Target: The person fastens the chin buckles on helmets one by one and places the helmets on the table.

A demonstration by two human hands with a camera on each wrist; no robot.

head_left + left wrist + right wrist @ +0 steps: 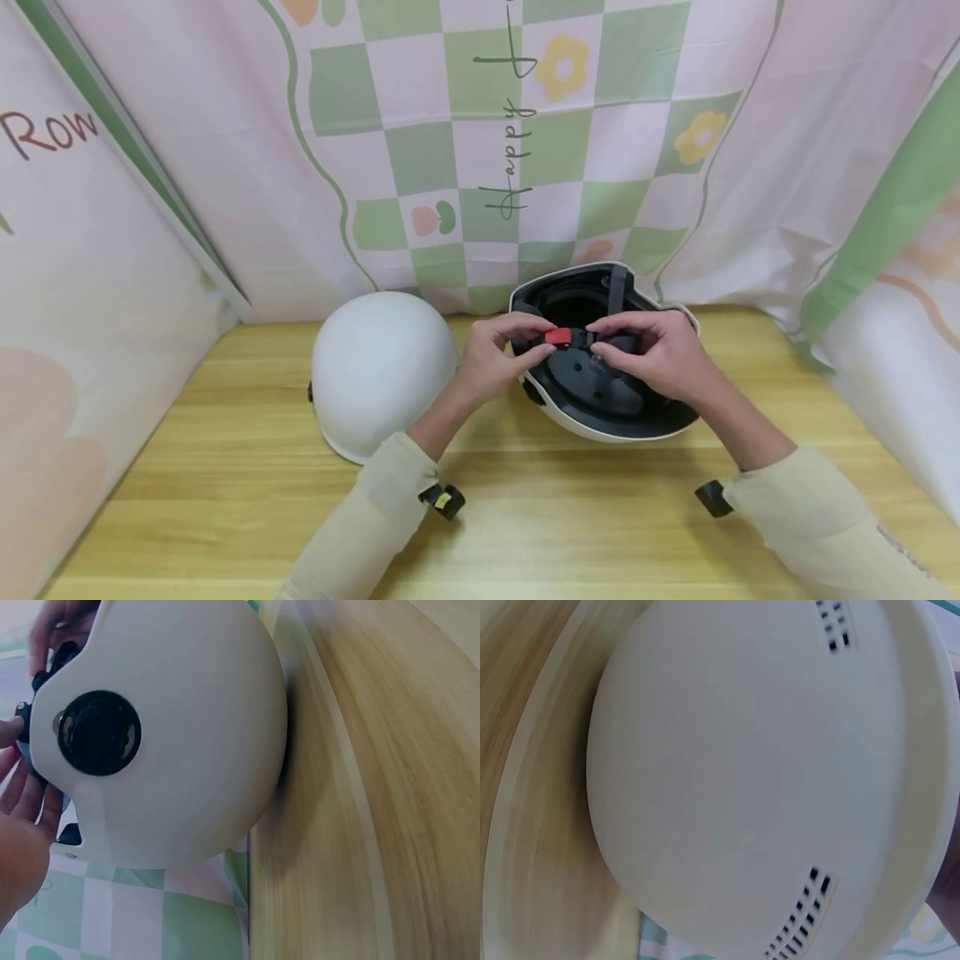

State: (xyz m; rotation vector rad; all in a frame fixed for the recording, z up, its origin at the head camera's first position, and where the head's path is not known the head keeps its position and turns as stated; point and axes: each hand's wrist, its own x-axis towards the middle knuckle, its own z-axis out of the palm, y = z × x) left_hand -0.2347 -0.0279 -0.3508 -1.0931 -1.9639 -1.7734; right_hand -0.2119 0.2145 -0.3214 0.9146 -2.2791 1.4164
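A white helmet (592, 432) lies upside down on the table, its black padded inside facing up. Over its opening, my left hand (487, 358) pinches the red part of a chin-strap buckle (558, 337) between thumb and fingers. Facing it, my right hand (663, 350) pinches the black end of the buckle and strap. The two buckle parts meet end to end between the hands. In the left wrist view, the helmet's side shows a round black disc (100, 733), with the left hand (26, 836) at the rim. The right wrist view is mostly filled by the vented white shell (742, 765).
A second white helmet (382, 367) sits dome up to the left, close to the left forearm. The wood-grain table (555, 525) runs back to a checked curtain (487, 158). Side curtains (892, 350) flank the table.
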